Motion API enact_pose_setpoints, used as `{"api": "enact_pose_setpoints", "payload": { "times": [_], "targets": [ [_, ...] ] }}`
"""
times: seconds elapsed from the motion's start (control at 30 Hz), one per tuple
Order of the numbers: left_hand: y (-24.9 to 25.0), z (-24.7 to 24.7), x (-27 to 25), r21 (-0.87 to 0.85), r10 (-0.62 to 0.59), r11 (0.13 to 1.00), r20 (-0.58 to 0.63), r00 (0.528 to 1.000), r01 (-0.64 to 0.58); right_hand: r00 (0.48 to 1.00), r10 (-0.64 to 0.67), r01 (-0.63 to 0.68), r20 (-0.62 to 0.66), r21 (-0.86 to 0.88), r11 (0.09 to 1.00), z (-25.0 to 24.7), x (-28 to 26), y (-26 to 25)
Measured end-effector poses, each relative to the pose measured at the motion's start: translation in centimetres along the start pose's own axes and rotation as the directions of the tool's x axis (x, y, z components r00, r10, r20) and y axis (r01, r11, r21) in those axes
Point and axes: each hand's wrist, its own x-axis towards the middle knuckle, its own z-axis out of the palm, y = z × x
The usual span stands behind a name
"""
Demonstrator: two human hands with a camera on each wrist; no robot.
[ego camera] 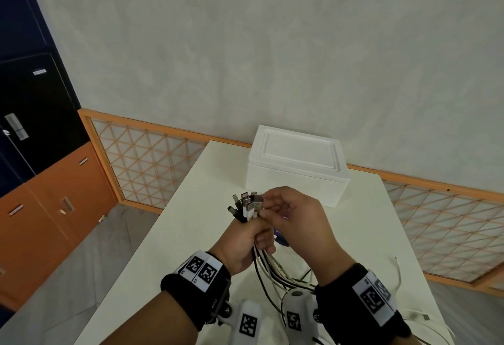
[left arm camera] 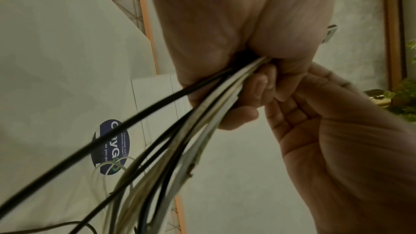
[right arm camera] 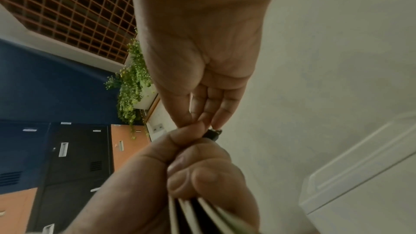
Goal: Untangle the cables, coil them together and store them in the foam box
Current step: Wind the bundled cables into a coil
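Your left hand [ego camera: 246, 241] fisted round cable bundle [ego camera: 268, 265]; your right hand [ego camera: 293, 215] pinched USB plugs [ego camera: 249, 204]; foam box [ego camera: 296, 164] lidded.

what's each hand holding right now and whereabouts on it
The left hand fists the bundle of black and white cables just below its plug ends. The right hand fingers the metal USB plugs at the top.

matt white foam box [ego camera: 297, 178], smooth plastic cables [ego camera: 268, 265], shiny metal plugs [ego camera: 246, 201]

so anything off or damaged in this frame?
Minor: one white cable in the bundle gripped by the left hand has dark nicks or grime on its jacket. The foam box has its lid on.
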Motion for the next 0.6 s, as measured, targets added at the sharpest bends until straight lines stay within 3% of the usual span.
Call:
{"api": "enact_pose_setpoints", "payload": {
  "times": [0.1, 0.27, 0.37, 0.53, 0.6],
  "targets": [
    [-0.1, -0.2, 0.0, 0.042, 0.031, 0.999, 0.013, 0.999, -0.032, 0.998, -0.026, 0.031, 0.052, -0.095, 0.995, 0.1, 0.1, -0.1],
    [0.4, -0.1, -0.4, 0.173, 0.082, 0.982, 0.011, 0.997, -0.083, 0.965, -0.195, 0.238, 0.175, -0.267, 0.934, -0.3, 0.7, 0.2],
    [0.7, 0.4, -0.9, 0.224, 0.093, 0.969, 0.056, 0.994, -0.104, 0.959, -0.219, 0.255, 0.178, -0.220, 0.942, -0.4, 0.6, 0.4],
    [1.4, 0.9, -0.6, 0.278, 0.199, 0.937, 0.070, 0.977, -0.211, 0.969, -0.249, 0.248, 0.003, -0.047, 0.967, -0.8, 0.7, 0.3],
    [1.5, 0.9, -0.6, 0.318, 0.211, 0.921, 0.073, 0.975, -0.223, 0.965, -0.261, 0.260, 0.020, 0.022, 0.965, -1.0, 0.8, -0.3]
  ]
}}
